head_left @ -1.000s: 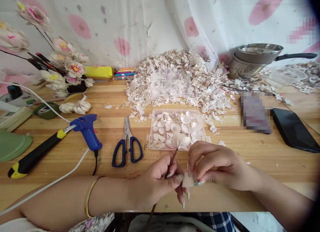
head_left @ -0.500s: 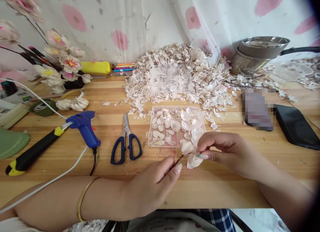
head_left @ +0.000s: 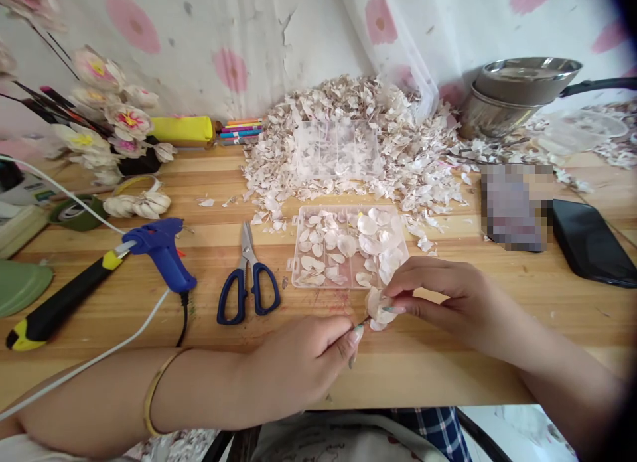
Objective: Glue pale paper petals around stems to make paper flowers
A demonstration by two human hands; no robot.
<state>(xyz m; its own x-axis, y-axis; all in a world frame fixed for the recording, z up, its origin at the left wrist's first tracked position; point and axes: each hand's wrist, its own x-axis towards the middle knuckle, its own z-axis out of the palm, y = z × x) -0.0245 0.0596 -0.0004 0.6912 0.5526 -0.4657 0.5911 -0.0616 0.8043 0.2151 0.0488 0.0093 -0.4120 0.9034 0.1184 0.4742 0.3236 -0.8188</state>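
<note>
My left hand (head_left: 321,352) is closed around a thin dark stem, pinched between thumb and finger. At the stem's tip sits a small flower (head_left: 375,306) of pale cream petals. My right hand (head_left: 442,293) pinches a petal of this flower from the right, thumb and forefinger pressed together; its fingertips hide part of the bloom. Just behind the hands lies an open clear plastic box (head_left: 294,259) with loose pale petals (head_left: 347,245) in its compartments. Dark-blue-handled scissors (head_left: 247,276) lie to the left of the box, blades pointing away from me.
A blue glue gun (head_left: 166,253) and its white cord lie left, near a black-and-yellow-handled tool (head_left: 60,303). Behind the box rises a heap of dried petals (head_left: 279,150). Finished flowers (head_left: 129,120) stand back left; metal pans (head_left: 522,90) and a phone (head_left: 592,243) are at right.
The flower has turned in my hands, its petals now gathered closer together. My right hand has shifted slightly left, nearer the left hand. The whole view has moved a little.
</note>
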